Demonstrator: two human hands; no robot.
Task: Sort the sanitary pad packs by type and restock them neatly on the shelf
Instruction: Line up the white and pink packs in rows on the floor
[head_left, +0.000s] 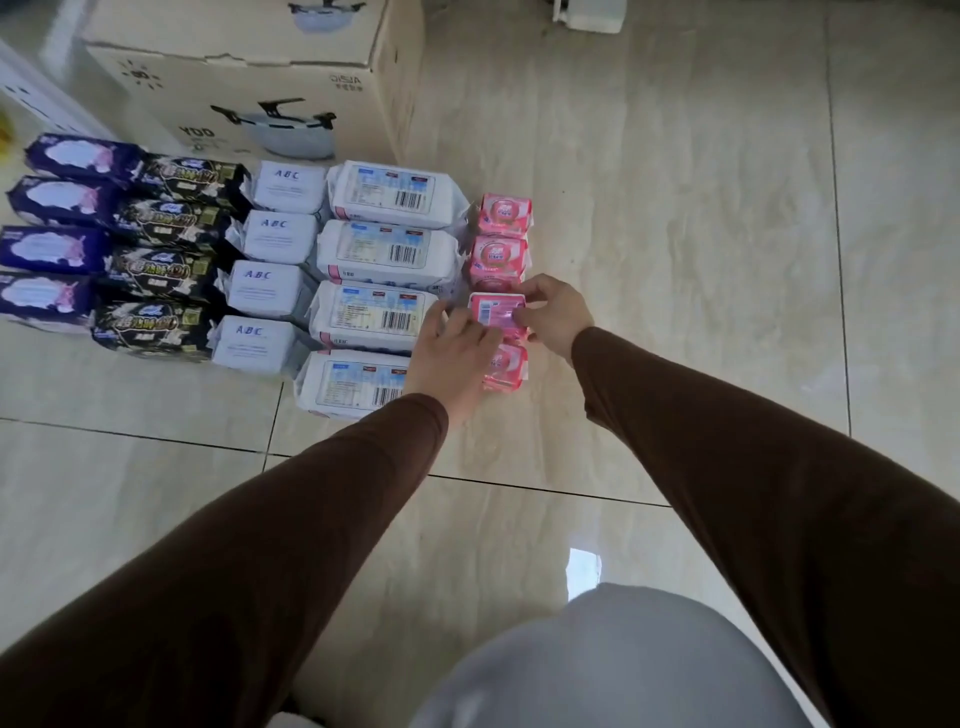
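Pad packs lie on the tiled floor in columns by type. From left to right there are purple packs (52, 249), black packs (161, 265), small white ABC packs (265, 286), large white packs with barcodes (384, 249) and small pink packs (501, 234). Both my hands hold one pink pack (496, 314), the third in its column, barcode side up. My left hand (452, 353) grips its left edge and partly covers the pink pack below (506, 371). My right hand (553, 312) grips its right edge.
A large cardboard box (249, 78) printed with a cooking pot stands behind the rows. To the right of the pink column lies beige floor tile (701, 260). A white object (587, 13) sits at the top edge. My grey-clad knee (613, 665) fills the bottom.
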